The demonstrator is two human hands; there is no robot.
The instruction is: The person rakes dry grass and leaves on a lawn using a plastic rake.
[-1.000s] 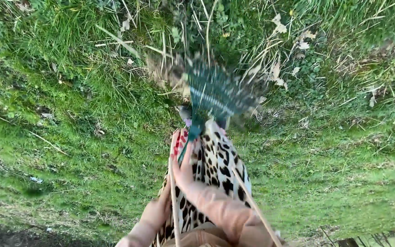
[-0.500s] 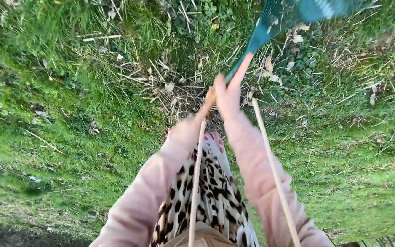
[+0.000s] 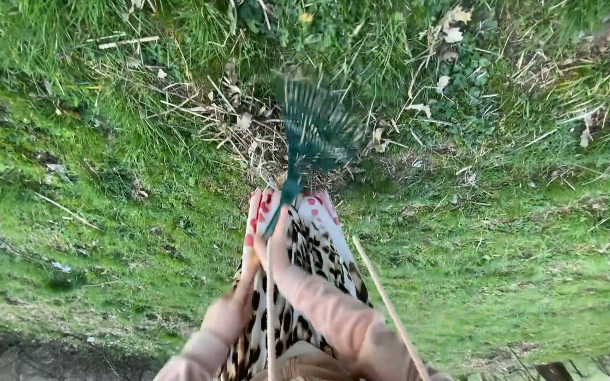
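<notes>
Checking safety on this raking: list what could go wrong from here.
The rake head is motion-blurred close in front of the boots, so the tines might catch a foot. Both the left hand and right hand grip low on the handle, which may limit control. Dry twigs might snag the tines.

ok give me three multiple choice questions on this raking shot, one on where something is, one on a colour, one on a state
1. Where does the rake head sit?
A. on a heap of dry twigs and leaves
B. on a paved path
C. in a bucket

2. What colour are the rake's tines?
A. orange
B. teal green
C. white

3. How do the hands stand on the rake handle?
A. both off it
B. only one on it
C. both closed on it

Answers: 1 A, the head lies over the dry litter in the grass. 2 B, the fan is teal green. 3 C, the left hand and right hand wrap the handle.
</notes>
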